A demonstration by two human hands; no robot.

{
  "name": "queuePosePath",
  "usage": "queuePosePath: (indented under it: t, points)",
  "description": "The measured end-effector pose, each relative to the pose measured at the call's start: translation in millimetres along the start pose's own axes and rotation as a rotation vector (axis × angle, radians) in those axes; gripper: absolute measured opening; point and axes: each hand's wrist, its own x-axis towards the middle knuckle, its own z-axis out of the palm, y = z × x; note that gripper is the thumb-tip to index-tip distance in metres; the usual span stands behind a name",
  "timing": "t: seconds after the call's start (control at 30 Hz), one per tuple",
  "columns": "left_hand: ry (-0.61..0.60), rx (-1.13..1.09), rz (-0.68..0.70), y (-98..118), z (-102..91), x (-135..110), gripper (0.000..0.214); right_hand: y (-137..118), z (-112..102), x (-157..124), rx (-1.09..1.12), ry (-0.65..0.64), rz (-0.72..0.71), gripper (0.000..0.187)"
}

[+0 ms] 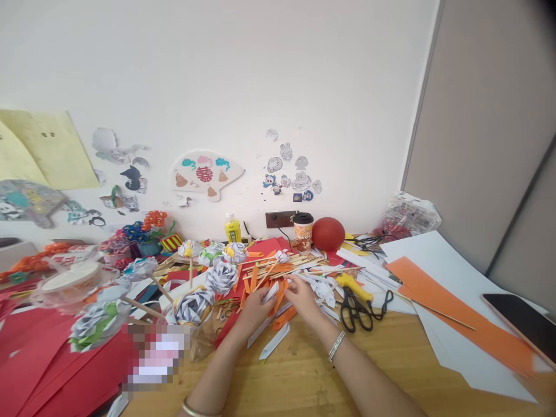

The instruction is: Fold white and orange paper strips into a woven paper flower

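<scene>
My left hand [256, 310] and my right hand [304, 298] meet over a heap of folded paper strips [278, 301], white and orange, at the middle of the wooden table [382, 359]. The left fingers pinch a white strip [270, 292]. The right fingers curl onto the same pile, touching the strips; whether they grip one I cannot tell. More white folded strips [274, 341] lie just below the hands. Thin wooden sticks [278, 266] lie behind them.
Black scissors [354, 310] and a yellow glue gun [354, 286] lie right of the hands. Paper roses on sticks [191, 304] stand left. A cup [303, 231], red ball [328, 233] and yellow bottle [233, 227] line the wall. A phone [521, 321] and orange sheet [456, 313] lie right.
</scene>
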Motion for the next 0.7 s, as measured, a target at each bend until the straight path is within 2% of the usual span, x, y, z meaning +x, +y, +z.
queuePosePath:
  t: [0.17,0.27,0.37,0.5,0.7]
  points:
    - [0.087,0.15,0.009,-5.7,2.8,1.4,0.018,-6.5,4.5,-5.3,-0.088,0.027,-0.069,0.031]
    - [0.114,0.187,0.003,-2.8,2.0,0.1,0.026,-6.1,5.8,-6.6,-0.087,0.005,-0.113,0.024]
    - [0.12,0.234,0.01,2.6,2.2,-2.6,0.028,-5.8,5.5,-6.7,-0.118,0.042,-0.127,0.013]
    - [0.074,0.29,0.071,8.6,2.8,-5.8,0.024,-5.3,4.7,-5.0,-0.095,0.108,-0.113,0.009]
    - [-0.023,0.282,0.128,16.6,1.2,-9.1,0.022,-3.0,3.0,-0.4,0.175,0.092,0.011,0.016]
